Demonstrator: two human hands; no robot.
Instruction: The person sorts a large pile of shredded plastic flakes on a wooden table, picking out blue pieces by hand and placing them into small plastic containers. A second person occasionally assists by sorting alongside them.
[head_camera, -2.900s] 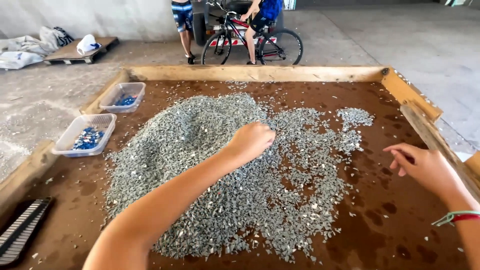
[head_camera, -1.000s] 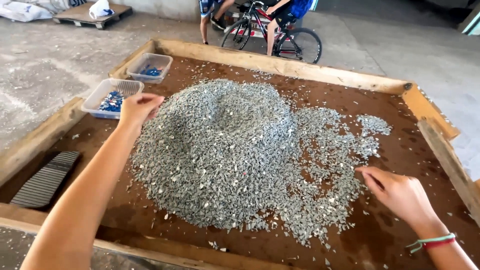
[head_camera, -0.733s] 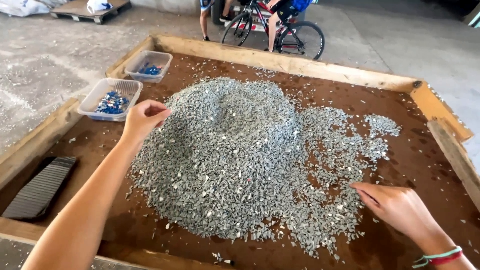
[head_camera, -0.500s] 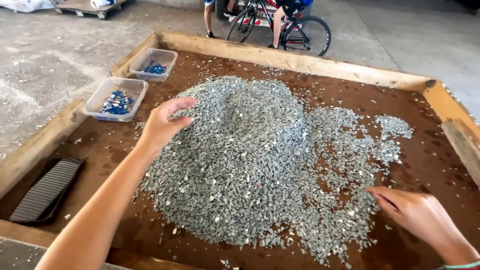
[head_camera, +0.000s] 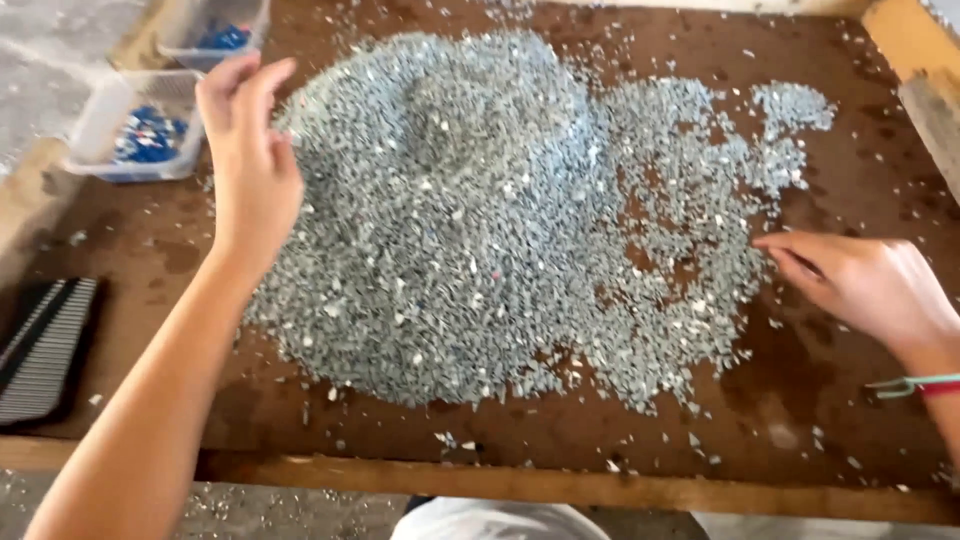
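A big heap of small grey flakes (head_camera: 470, 210) covers the middle of a brown wooden table (head_camera: 800, 400) with a raised wooden rim. My left hand (head_camera: 245, 150) hovers over the heap's left edge, fingers apart and raised, holding nothing that I can see. My right hand (head_camera: 860, 285) rests low at the thin right fringe of the flakes, fingers pointing left and touching the scattered bits; whether it pinches a piece is hidden. A green and red band sits on my right wrist.
Two clear plastic tubs with blue pieces stand at the far left, one nearer (head_camera: 135, 135) and one farther back (head_camera: 215, 35). A black ribbed object (head_camera: 40, 345) lies at the left front. The wooden rim (head_camera: 920, 70) rises at the right.
My left hand came back from the near tub to the heap's left edge. My right hand stayed at the right fringe. The view tilted down and closer to the table.
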